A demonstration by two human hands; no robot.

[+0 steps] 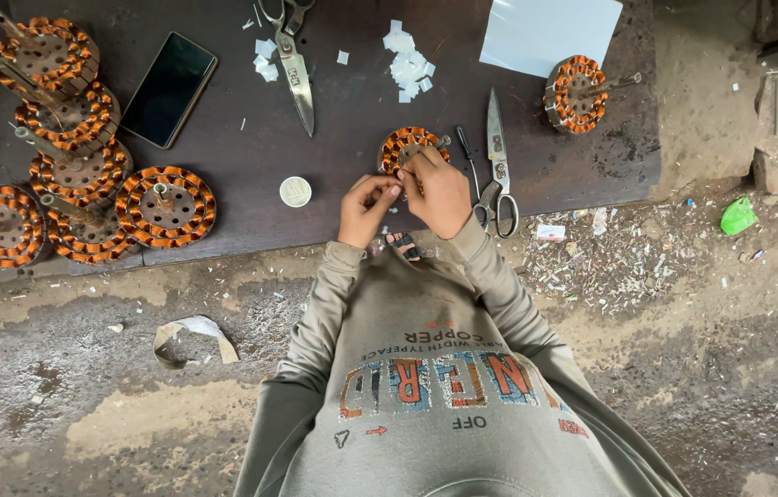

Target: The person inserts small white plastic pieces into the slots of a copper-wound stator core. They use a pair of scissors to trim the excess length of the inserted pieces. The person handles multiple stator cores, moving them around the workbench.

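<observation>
1. Head view, your hands: your left hand (366, 207) and right hand (437, 189) meet at the near edge of the tabletop (352, 101). The left grip is pinched shut on a small pale piece (395, 191), too small to identify. The right grip is curled over the copper-wound stator (407, 147), fingertips pressed to its near rim; whether it pinches anything you cannot tell.
2. The stator lies flat near the middle of the near edge: a dark metal ring with orange copper coils around it and a short shaft at its centre.
3. Just right of it lie a pair of scissors (497, 166) and a thin dark tool (466, 156). A second pair of scissors (292, 55) lies at the far edge.
4. A stack of like stators (76, 138) crowds the left end; one more (576, 92) sits toward the right end.
5. A white sheet (550, 32) lies at the far right corner, white paper scraps (407, 64) near the far edge, a dark phone (168, 87) to the left, and a small round white cap (295, 191) near the near edge.
</observation>
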